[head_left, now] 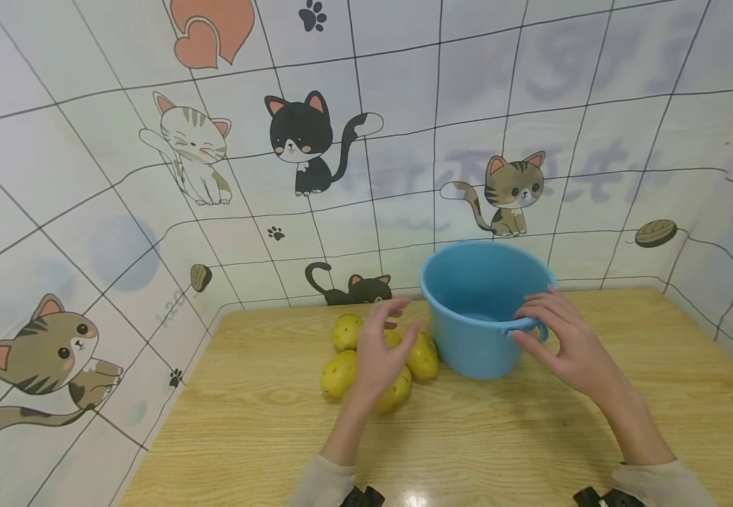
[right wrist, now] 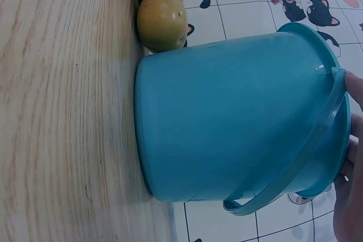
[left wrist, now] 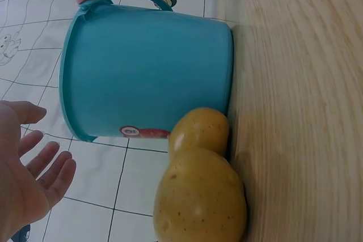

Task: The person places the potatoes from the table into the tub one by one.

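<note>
A blue plastic bucket (head_left: 477, 345) stands upright on the wooden table, its handle (right wrist: 295, 168) hanging down along the side. My right hand (head_left: 565, 345) grips the bucket's rim beside the handle joint, with fingers over the edge and thumb outside. Over a pile of several yellow potatoes (head_left: 339, 374), left of the bucket, my left hand (head_left: 381, 355) is held with spread, loosely bent fingers and nothing in it. It partly hides the pile in the head view. One potato (left wrist: 199, 131) lies right against the bucket's foot.
The wooden table (head_left: 246, 436) ends at a tiled-pattern wall covering (head_left: 404, 141) with cartoon cats, close behind the bucket. More of this covering stands along the left and right sides.
</note>
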A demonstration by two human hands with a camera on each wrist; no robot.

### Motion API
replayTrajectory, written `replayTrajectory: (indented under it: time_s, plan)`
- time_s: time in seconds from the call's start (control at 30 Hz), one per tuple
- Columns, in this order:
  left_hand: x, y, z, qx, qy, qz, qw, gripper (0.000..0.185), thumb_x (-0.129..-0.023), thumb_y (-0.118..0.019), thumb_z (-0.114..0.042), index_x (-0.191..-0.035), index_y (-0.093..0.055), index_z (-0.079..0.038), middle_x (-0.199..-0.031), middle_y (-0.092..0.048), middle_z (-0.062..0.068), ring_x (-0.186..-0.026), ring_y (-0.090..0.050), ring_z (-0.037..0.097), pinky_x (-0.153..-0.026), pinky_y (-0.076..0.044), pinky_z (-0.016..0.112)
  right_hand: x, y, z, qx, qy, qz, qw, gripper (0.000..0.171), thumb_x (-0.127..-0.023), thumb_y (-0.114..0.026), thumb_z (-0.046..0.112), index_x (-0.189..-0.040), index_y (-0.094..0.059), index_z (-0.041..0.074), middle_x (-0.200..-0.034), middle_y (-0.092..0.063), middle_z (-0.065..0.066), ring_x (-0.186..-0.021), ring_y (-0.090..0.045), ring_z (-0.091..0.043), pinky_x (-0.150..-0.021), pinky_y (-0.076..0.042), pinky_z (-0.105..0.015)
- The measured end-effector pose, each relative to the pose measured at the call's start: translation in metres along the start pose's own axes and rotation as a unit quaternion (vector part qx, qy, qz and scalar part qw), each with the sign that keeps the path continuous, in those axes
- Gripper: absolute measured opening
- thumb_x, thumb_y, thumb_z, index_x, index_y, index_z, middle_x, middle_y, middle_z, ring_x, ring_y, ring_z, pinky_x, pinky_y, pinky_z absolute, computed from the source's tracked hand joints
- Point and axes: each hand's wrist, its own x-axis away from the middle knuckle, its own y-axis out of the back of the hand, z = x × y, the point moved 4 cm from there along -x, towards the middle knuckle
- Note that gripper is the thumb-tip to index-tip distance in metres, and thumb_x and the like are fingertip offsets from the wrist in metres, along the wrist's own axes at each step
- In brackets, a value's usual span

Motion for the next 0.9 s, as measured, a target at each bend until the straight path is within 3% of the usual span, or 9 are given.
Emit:
replayTrajectory:
  time_s: [0.7,0.9]
  plan:
    - [0.015,0.032,0.023,-0.02,0.031,0.008,0.9993,0.04,-0.09,-0.076,-0.009,-0.128,-0.064,-0.009,-0.124,-0.063,0.006,-0.108,-0.058,0.024,-0.088,-0.053,0.041,0.0,0.0,0.0,-0.005,-0.004,0.003,1.0,0.03,-0.096,-0.069,0.04,-0.107,-0.07,0.012,-0.11,-0.066,-0.005,-0.116,-0.051,-0.028,-0.122,-0.019,-0.042]
    - [0.021,0.039,0.033,-0.034,0.039,0.02,0.9985,0.04,-0.09,-0.075,-0.01,-0.128,-0.063,-0.006,-0.124,-0.062,0.013,-0.107,-0.058,0.026,-0.086,-0.055,0.049,0.001,0.0,0.0,-0.007,-0.01,0.005,1.0,0.026,-0.095,-0.071,0.035,-0.107,-0.069,0.012,-0.111,-0.065,-0.005,-0.117,-0.051,-0.027,-0.122,-0.018,-0.042]
